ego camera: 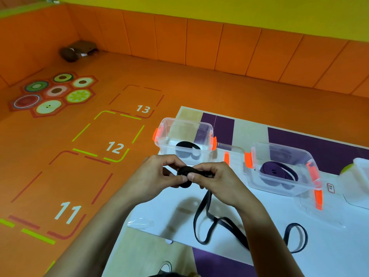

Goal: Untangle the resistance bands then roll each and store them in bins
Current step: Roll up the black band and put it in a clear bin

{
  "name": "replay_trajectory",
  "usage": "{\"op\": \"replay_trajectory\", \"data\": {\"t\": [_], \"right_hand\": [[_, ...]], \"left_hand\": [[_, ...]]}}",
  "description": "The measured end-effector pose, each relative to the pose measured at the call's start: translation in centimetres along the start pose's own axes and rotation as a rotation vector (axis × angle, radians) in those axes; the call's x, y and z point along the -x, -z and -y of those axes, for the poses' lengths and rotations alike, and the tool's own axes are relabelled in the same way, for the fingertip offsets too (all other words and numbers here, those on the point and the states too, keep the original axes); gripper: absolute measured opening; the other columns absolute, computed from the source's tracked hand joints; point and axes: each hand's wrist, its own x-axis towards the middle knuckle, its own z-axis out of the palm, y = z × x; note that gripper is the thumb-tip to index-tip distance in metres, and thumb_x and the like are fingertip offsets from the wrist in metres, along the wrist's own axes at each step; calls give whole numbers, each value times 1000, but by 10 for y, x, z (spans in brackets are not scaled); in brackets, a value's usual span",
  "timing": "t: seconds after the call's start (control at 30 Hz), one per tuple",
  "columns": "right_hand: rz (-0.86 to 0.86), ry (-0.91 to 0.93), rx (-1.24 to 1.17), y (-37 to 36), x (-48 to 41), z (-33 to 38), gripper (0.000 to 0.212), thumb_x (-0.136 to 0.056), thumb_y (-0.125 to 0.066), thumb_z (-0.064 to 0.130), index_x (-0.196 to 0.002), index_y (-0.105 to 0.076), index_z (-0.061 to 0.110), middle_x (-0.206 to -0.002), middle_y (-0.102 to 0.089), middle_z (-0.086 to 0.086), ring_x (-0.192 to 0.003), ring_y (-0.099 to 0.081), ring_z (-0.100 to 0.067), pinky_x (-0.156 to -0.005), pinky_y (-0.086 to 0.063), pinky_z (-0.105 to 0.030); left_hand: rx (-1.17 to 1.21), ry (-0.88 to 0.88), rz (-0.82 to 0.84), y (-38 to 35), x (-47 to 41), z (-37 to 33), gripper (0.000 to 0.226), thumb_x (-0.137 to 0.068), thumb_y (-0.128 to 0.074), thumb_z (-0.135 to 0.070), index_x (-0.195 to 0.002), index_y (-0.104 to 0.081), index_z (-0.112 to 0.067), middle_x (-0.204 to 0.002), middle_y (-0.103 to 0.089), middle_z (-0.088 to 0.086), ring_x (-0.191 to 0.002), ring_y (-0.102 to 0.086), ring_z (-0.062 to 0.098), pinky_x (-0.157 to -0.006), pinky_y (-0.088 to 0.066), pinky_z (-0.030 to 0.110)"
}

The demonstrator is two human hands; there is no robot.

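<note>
A black resistance band (207, 220) is partly wound into a small roll between my hands, above a white sheet (329, 246). My left hand (159, 174) pinches the roll from the left and my right hand (211, 178) pinches it from the right. The band's loose tail hangs down and loops over the sheet toward the right. A clear bin with orange latches (169, 134) just beyond my hands holds rolled black bands. A second clear bin (259, 154) to its right holds rolled purple bands (277, 172).
The bins and sheet lie on a beige and purple mat (319, 140) on an orange floor with numbered squares 11, 12 and 13. Part of a third clear container (361, 184) shows at the right edge. Padded orange walls stand behind.
</note>
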Motion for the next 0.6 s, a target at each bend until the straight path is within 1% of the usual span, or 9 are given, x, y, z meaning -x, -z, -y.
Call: {"op": "replay_trajectory", "data": {"t": [0.07,0.13,0.23,0.3,0.37,0.43,0.5,0.6], "right_hand": [[-49,-10,-50,-2,2,-3,9,-91,-76,25,-99,-81,27,-78,-73,5,-64,-56,-7,-66,-46,-21],[-78,-9,-81,-5,1,-3,8,-89,-78,25,-96,-81,25,-78,-74,2,-63,-58,-10,-66,-50,-23],[-171,1,-107,-7,-2,-3,4,-86,-81,26,-87,-81,22,-74,-74,-1,-63,-63,-11,-68,-53,-23],[-225,3,-140,-6,-1,-6,2,-86,-81,24,-86,-80,22,-73,-74,2,-64,-66,-12,-69,-54,-24],[-242,17,-171,-9,0,-7,4,-87,-80,22,-89,-80,26,-73,-73,4,-67,-66,-13,-70,-55,-24],[-263,40,-198,-17,-2,-7,8,-90,-77,21,-92,-81,28,-75,-72,2,-69,-65,-13,-72,-55,-26],[-303,53,-258,-24,-4,-6,9,-92,-74,20,-96,-80,25,-78,-72,-2,-69,-64,-13,-71,-53,-26],[-350,61,-317,-31,-6,-4,10,-95,-70,21,-98,-79,21,-80,-73,-1,-68,-64,-13,-69,-52,-24]], "left_hand": [[84,1,10,-3,-1,1,14,-87,-79,-11,-100,-76,-17,-87,-79,4,-81,-77,24,-79,-62,36],[184,11,-14,-2,-2,4,16,-86,-79,-7,-100,-77,-13,-87,-79,8,-81,-78,29,-78,-62,34],[295,32,-96,-5,-6,6,19,-82,-80,-2,-100,-76,-8,-92,-79,12,-80,-78,32,-77,-62,33],[419,32,-170,-11,-9,6,20,-81,-78,2,-99,-76,-5,-95,-77,13,-80,-77,32,-75,-63,32],[579,28,-260,-16,-11,5,21,-78,-78,0,-99,-75,-2,-89,-75,10,-81,-74,29,-75,-62,30],[692,21,-340,-19,-14,3,27,-72,-80,-7,-98,-74,-1,-84,-73,5,-83,-73,28,-77,-62,31],[736,15,-392,-25,-16,0,22,-73,-80,-6,-94,-74,-4,-82,-73,3,-82,-73,26,-76,-62,31],[738,14,-454,-31,-18,-2,14,-82,-77,2,-92,-74,-6,-87,-74,8,-82,-73,27,-76,-61,31]]}}
